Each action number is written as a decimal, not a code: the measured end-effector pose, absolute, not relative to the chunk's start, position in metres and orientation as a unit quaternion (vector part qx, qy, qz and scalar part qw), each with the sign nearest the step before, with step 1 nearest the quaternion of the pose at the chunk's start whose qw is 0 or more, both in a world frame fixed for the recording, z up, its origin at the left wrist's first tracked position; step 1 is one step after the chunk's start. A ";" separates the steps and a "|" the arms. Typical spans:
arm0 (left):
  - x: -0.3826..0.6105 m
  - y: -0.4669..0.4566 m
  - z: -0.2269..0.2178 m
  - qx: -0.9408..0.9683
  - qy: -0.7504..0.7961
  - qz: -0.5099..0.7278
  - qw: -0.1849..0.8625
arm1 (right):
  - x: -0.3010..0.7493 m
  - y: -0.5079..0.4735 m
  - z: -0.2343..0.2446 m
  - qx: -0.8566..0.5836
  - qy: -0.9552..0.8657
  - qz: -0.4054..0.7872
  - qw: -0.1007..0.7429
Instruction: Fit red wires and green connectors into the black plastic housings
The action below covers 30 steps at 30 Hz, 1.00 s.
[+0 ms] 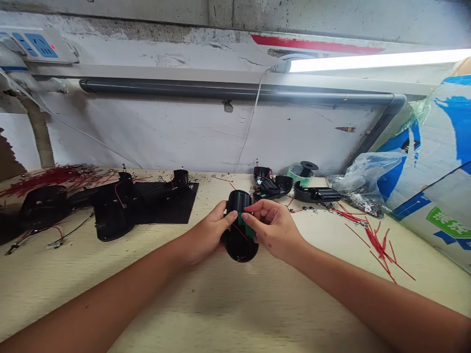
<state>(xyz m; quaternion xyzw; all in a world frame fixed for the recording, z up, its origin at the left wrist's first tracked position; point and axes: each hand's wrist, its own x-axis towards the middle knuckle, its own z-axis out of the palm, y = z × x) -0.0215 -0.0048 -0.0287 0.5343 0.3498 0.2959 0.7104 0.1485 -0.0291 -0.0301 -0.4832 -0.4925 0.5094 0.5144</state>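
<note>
Gripping a black plastic housing (238, 245) upright over the table, the left hand (208, 236) wraps around its side with the fingers curled across the front, while the right hand (274, 230) pinches a green insert (246, 224) on the housing's face between thumb and fingertips. Both hands are closed on this one piece, their fingers nearly meeting. The housing is a smooth, rounded cylinder with a dark sheen, and a thin red wire (237, 231) crosses its lower half. Pale, lightly scuffed wood (206, 309) spreads between the forearms, and the table's back edge meets a chipped white wall (184, 137). Well off to the left, more black shells (114, 211) sit on and beside a flat black mat (172, 206), near a tangle of red wires (51, 179). Straight ahead, just past the hands, stand two shells (272, 184), a long black casing (316, 193) and a green tape roll (301, 174). To the right, loose red wires (379, 250) trail across the wood, beside a clear plastic bag (368, 171) of small metal parts and a woven sack (434, 162) rising against the wall
</note>
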 end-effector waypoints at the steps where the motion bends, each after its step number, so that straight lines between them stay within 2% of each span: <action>1: -0.021 -0.005 -0.029 0.535 0.350 0.298 0.709 | 0.148 -0.029 -0.030 -0.483 -0.494 0.508 0.514; 12: -0.020 -0.007 -0.023 0.503 0.357 0.305 0.726 | 0.153 -0.030 -0.031 -0.473 -0.516 0.491 0.518; 19: -0.016 -0.008 -0.018 0.451 0.375 0.345 0.733 | 0.156 -0.024 -0.031 -0.457 -0.447 0.470 0.608; 21: -0.017 -0.006 -0.019 0.472 0.384 0.371 0.702 | 0.158 -0.022 -0.032 -0.458 -0.439 0.469 0.614; 26: -0.025 0.005 -0.020 0.599 0.432 0.454 0.498 | 0.163 -0.015 -0.035 -0.455 -0.430 0.475 0.618; 30: -0.028 0.012 -0.022 0.611 0.456 0.437 0.477 | 0.164 -0.011 -0.038 -0.434 -0.392 0.532 0.612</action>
